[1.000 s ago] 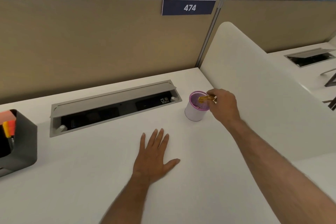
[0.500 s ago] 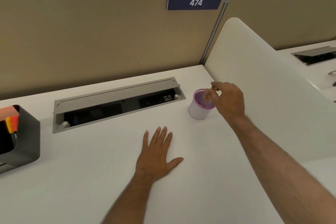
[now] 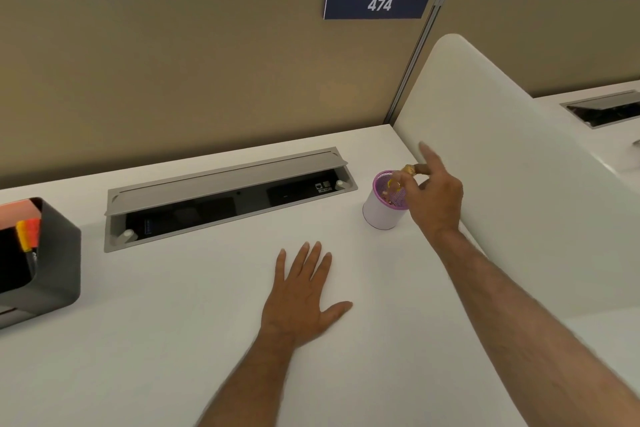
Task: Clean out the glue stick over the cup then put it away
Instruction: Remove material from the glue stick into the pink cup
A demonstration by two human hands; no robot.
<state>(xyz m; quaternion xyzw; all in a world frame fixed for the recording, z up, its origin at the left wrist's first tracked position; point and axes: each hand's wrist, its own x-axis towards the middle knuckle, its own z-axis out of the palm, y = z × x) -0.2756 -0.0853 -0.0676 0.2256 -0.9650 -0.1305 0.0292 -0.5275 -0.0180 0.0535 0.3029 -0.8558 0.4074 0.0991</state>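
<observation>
A small white cup [image 3: 380,215] with a purple mesh rim stands on the white desk [image 3: 173,322], near the right divider. My right hand [image 3: 433,198] hovers at the cup's right rim. Its thumb and curled fingers pinch a small yellow-orange glue stick [image 3: 409,169], while the index finger points up and away. A blurred yellowish piece [image 3: 394,185] shows over the cup's mouth; I cannot tell whether it is part of the stick. My left hand [image 3: 301,298] lies flat on the desk, palm down, fingers spread, holding nothing.
A dark grey organiser [image 3: 55,274] with orange and yellow markers sits at the left edge. A grey cable tray [image 3: 225,180] with its flap raised is set into the desk behind my left hand. A white curved divider [image 3: 512,191] rises on the right, and a tan partition [image 3: 173,73] stands at the back.
My right hand has stayed over the cup; its index finger has lifted and straightened, and the yellow stick now shows above the rim. My left hand has not moved.
</observation>
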